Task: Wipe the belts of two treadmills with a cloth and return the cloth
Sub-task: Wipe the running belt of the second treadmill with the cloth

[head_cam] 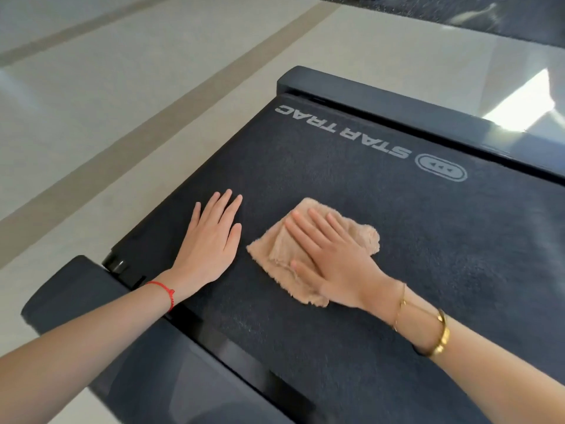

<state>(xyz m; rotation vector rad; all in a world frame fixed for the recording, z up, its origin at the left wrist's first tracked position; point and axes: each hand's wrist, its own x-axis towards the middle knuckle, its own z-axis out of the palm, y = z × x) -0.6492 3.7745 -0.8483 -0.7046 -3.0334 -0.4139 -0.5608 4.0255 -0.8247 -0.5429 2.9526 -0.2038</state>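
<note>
A dark treadmill belt printed STAR TRAC carries a tan fleecy cloth near the logo, and a flat left hand beside the cloth.

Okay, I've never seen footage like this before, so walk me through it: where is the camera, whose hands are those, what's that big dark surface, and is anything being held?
There is one picture, taken by a wide-angle camera worn on a person's head, looking forward and down, so the two arms reaching in from the bottom are the wearer's own. No robot is involved. The large dark surface is a treadmill belt, printed with the words STAR TRAC, with black side rails and a pale floor beyond. The left hand lies flat on the bare belt, fingers straight, holding nothing. The right hand presses flat on a tan fluffy cloth, which lies crumpled on the belt; the fingers are straight, so the cloth is pressed rather than gripped. A red string sits on the left wrist and gold bangles on the right.
</note>
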